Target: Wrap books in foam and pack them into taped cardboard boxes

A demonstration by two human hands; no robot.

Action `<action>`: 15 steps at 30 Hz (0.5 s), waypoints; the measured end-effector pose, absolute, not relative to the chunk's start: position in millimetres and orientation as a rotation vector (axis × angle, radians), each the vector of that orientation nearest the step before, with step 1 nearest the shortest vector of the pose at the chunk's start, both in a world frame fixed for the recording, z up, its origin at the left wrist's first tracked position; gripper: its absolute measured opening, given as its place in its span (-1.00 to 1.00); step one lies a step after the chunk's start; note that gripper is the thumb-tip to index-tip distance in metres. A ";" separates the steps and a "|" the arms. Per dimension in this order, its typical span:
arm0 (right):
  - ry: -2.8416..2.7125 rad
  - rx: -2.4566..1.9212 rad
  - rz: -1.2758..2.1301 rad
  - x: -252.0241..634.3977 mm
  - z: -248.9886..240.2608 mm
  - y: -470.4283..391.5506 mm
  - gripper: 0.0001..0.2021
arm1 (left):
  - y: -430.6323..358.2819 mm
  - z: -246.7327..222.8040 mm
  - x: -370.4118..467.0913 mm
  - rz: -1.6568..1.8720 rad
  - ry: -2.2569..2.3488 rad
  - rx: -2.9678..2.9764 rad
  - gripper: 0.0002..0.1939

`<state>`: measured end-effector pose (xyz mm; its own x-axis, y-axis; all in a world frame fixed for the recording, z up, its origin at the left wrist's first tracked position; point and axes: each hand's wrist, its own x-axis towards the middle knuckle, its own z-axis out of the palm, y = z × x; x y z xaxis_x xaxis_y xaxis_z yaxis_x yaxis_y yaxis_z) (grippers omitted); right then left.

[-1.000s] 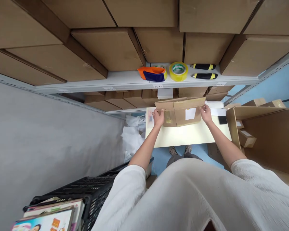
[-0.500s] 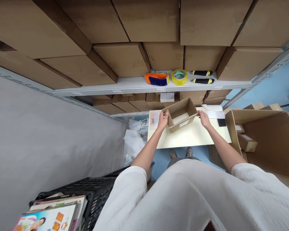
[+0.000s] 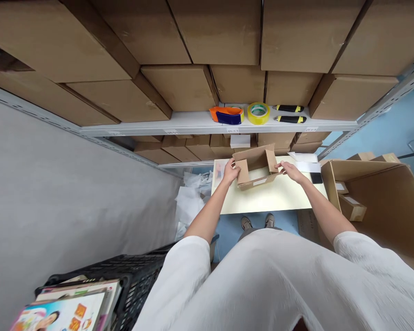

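A small brown cardboard box sits over the pale table, its top open and a white label on its near wall. Its two end flaps lean inward, and a pale surface shows inside it. My left hand is closed around the box's left end, thumb against the flap. At the right end, my right hand has its fingers stretched out and apart, with the tips at the right flap. White papers and a black flat item lie to the right of that hand.
A shelf ahead holds brown boxes, an orange-and-blue tape dispenser, a yellow tape roll and two cutters. A large open carton stands at right. A black crate with magazines is at lower left.
The box's end flaps have swung inward, and the box has turned to sit straighter. My right hand's fingers have opened from their pinch on the right flap.
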<state>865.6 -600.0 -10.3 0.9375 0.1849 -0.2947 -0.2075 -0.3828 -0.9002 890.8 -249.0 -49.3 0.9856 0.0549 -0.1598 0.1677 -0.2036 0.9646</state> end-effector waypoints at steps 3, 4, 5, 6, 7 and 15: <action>-0.023 -1.946 0.468 863.5 -6.5 -603.7 -0.31 | -249.1 -46.9 895.0 -0.097 0.199 1.832 -0.35; -0.027 -1.954 0.487 863.2 -5.4 -604.9 -0.29 | -249.1 -46.2 896.1 -0.103 0.209 1.850 -0.35; -0.027 -1.959 0.508 863.0 -4.5 -606.0 -0.28 | -249.0 -45.5 897.0 -0.108 0.217 1.863 -0.35; -0.023 -1.959 0.530 863.0 -3.9 -606.9 -0.27 | -248.9 -44.9 897.6 -0.111 0.221 1.870 -0.34; -0.015 -1.953 0.553 863.0 -3.6 -607.7 -0.25 | -248.6 -44.5 897.9 -0.105 0.221 1.868 -0.34; -0.037 -1.842 0.546 858.7 -5.7 -611.4 -0.31 | -240.0 -47.6 893.6 -0.123 0.282 1.668 -0.52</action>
